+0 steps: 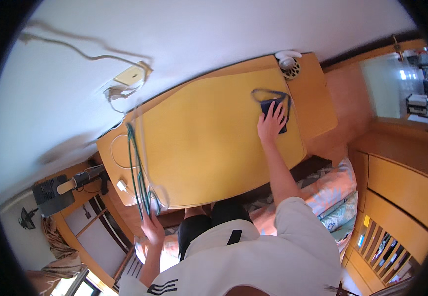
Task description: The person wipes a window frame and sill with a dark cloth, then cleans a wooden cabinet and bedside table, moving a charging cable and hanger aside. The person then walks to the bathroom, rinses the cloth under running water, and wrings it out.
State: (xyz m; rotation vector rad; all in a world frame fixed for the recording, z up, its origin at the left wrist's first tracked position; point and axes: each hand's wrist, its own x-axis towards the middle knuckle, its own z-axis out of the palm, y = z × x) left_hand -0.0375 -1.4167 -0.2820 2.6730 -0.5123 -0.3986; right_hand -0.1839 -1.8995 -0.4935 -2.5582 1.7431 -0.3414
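Observation:
My left hand [152,227] is at the table's near left edge, closed around the lower end of a bundle of long green loops [135,162]. Whether these are cord or coated wire is not clear. My right hand [272,124] lies over a dark blue pouch [270,106], with the fingers across its top and the thumb at its left side. A wrist strap [267,90], slightly blurred, curves out from the pouch onto the yellow tabletop [206,140]. Part of the pouch is hidden under the hand.
A white charger [121,185] with a white cable rests at the left. Plugs hang from a wall socket [130,76]. A white object with a patterned round part [289,68] stands at the back right. Patterned bedding [330,185] and a wooden cabinet [402,192] are to the right.

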